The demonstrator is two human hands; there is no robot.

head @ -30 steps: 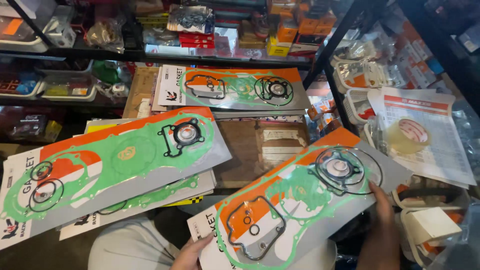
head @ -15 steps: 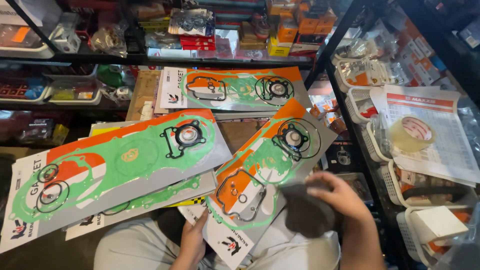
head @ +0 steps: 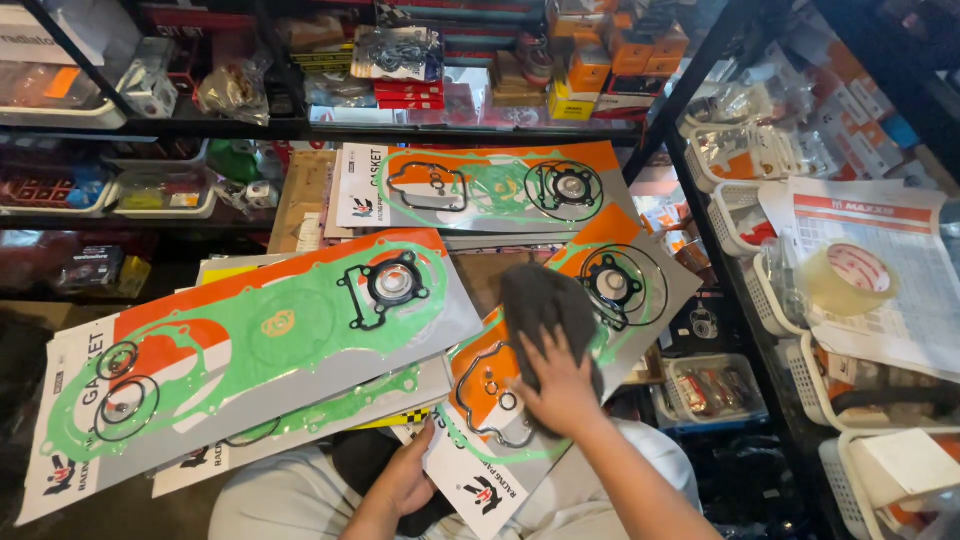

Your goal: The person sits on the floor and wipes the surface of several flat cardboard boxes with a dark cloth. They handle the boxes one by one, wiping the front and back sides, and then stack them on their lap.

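My left hand point(head: 405, 482) grips the lower edge of a long flat gasket-set pack point(head: 640, 262), orange and grey with green gaskets and black rings under clear film. The pack leans up and to the right over my lap. My right hand point(head: 560, 385) presses a dark grey cloth point(head: 540, 300) flat against the middle of the pack's face. The cloth hides part of the green gasket.
A stack of similar gasket packs point(head: 250, 350) lies to the left, another pack point(head: 480, 188) behind on cardboard. Dark metal shelves point(head: 200, 128) hold boxed and bagged parts. At the right, white baskets point(head: 740, 200), a printed sheet point(head: 900, 250) and a tape roll point(head: 850, 280).
The pack swung from lying across my lap to leaning up and right. My right hand left its right edge, took up the dark cloth and moved it up over the pack's face.
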